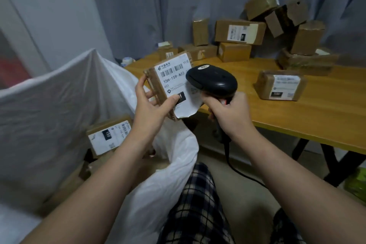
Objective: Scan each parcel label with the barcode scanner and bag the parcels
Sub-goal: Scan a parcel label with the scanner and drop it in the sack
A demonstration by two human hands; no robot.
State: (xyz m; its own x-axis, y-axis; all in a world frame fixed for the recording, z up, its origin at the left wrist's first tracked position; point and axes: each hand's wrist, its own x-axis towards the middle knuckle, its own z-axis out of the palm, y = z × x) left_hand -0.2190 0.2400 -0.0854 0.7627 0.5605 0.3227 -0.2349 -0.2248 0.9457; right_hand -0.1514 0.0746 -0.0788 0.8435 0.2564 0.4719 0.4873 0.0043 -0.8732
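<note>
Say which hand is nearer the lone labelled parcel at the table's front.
Right. The right hand, gripping the scanner, is just left of the lone parcel; the left hand holds a second parcel farther left.

A wooden worktop (277, 117) with a light, orange-brown grain runs from the middle of the frame to the right edge, standing on black angled legs (332, 164) seen at the lower right. Behind it, a grey-blue curtain (138, 6) hangs in long folds across the upper middle and upper right. A pale panelled wall or door (49, 16) fills the upper left, with a red blur (13, 69) at the left edge. At the worktop's far left corner sits a small white and bluish object (126, 61), too blurred to name. Dark checked trousers (198, 204) fill the bottom centre above a dull grey-brown floor (247, 194). Something green (356, 184) shows at the lower right edge.
</note>
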